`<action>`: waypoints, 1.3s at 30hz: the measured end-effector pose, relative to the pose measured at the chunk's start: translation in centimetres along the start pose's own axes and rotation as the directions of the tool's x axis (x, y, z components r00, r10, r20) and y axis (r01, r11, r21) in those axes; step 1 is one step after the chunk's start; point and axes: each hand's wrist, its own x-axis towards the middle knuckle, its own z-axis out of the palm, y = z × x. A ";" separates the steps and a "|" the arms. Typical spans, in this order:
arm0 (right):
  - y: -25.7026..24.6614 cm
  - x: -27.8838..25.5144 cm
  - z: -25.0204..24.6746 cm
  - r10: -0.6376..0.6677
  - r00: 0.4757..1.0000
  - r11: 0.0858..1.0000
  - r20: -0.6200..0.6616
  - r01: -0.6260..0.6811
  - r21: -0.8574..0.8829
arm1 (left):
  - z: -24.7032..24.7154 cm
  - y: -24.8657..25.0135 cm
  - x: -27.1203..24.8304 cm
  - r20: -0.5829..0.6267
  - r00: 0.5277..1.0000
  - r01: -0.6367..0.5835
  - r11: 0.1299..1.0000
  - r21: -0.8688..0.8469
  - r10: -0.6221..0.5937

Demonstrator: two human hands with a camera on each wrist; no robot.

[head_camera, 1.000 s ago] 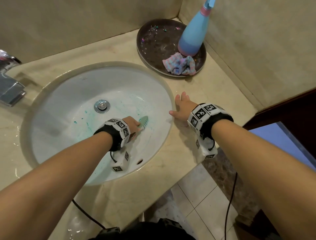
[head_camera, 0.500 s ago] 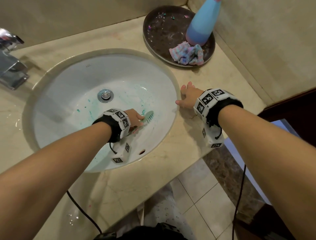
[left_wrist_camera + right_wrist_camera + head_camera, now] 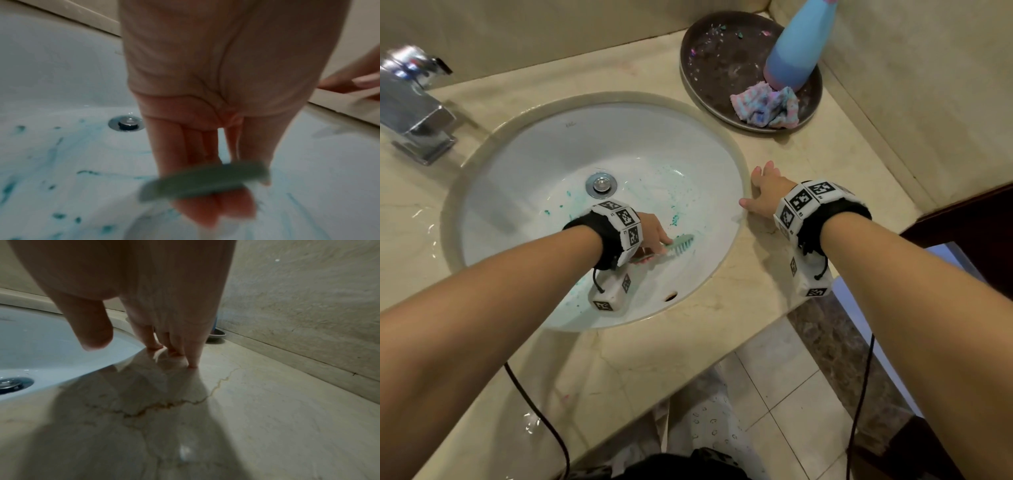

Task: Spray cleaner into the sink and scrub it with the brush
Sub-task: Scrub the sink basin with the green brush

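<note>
A white oval sink point(image 3: 524, 164) point(image 3: 61, 78) is set in a beige marble counter, its bowl streaked with teal cleaner. My left hand point(image 3: 652, 240) point(image 3: 207, 191) is down in the bowl and grips a pale green brush point(image 3: 681, 244) point(image 3: 205, 180), whose bristles touch the sink's right inner wall. My right hand point(image 3: 763, 192) point(image 3: 176, 352) rests with straight fingers on the counter just past the sink's right rim. The blue spray bottle point(image 3: 796, 51) stands on a dark round tray point(image 3: 709, 65) at the back right.
A chrome faucet point(image 3: 412, 113) sits at the sink's left. The drain point(image 3: 601, 185) is in the bowl's middle. A crumpled pastel cloth point(image 3: 767, 106) lies on the tray. Walls close the counter at the back and right. Cables hang from both wrists over the front edge.
My left hand and the brush have shifted slightly along the right side of the bowl. The right hand has stayed on the counter. The head view has drifted.
</note>
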 end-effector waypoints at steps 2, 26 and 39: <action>0.0 0.0 -0.1 -0.003 1.000 1.000 0.005 0.004 -0.013 | 0.1 0.4 0.0 -0.063 0.998 0.003 1.000 0.009 -0.002; 0.4 0.4 -0.2 -0.026 0.998 0.999 0.054 0.027 -0.021 | 0.0 0.8 1.8 0.076 0.990 -0.124 0.992 0.032 0.121; 0.3 0.4 -0.2 -0.023 0.998 0.999 0.057 0.024 -0.025 | 1.0 -0.1 0.9 0.104 0.979 -0.176 0.984 0.024 0.173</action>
